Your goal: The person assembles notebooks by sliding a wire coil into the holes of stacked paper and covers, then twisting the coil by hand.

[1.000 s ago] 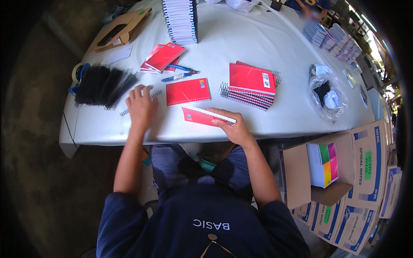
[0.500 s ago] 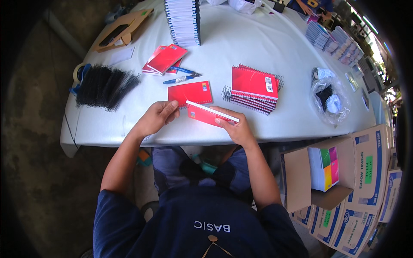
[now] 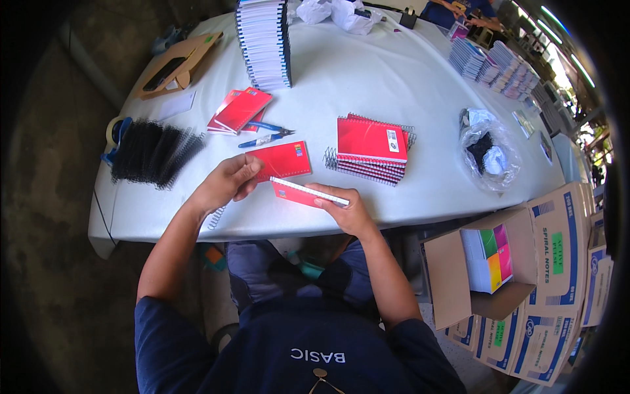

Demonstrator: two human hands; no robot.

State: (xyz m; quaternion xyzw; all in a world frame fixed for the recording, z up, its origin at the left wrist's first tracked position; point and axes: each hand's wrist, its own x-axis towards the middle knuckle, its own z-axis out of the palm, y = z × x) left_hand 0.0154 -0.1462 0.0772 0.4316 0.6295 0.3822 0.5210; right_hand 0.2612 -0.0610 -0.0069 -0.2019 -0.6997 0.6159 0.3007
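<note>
My right hand (image 3: 344, 209) grips a small red notebook (image 3: 298, 192), thumb on its cover, with the white punched edge upward and unbound. My left hand (image 3: 230, 178) is pinched just left of that edge. A loose spiral coil (image 3: 216, 218) pokes out below the left hand; its upper part is hidden behind the palm, seemingly in the fingers. Another red notebook (image 3: 289, 159) lies flat just beyond my hands. Farther back are several more red notebooks (image 3: 244, 110) and blue-handled pliers (image 3: 266, 138) with a second blue-handled tool. A pile of coil-bound red notebooks (image 3: 372, 141) sits to the right.
Black spiral coils (image 3: 154, 152) lie heaped at left beside a tape dispenser (image 3: 113, 138). A tall notebook stack (image 3: 264, 46) stands at the back. Right are a plastic bag (image 3: 492, 154) and an open carton (image 3: 449, 279) of notebooks. A person (image 3: 459, 10) works at the far right.
The view has shifted, so the table sits lower and more to the left. More of the coil shows below my left hand. My right hand keeps its hold on the notebook.
</note>
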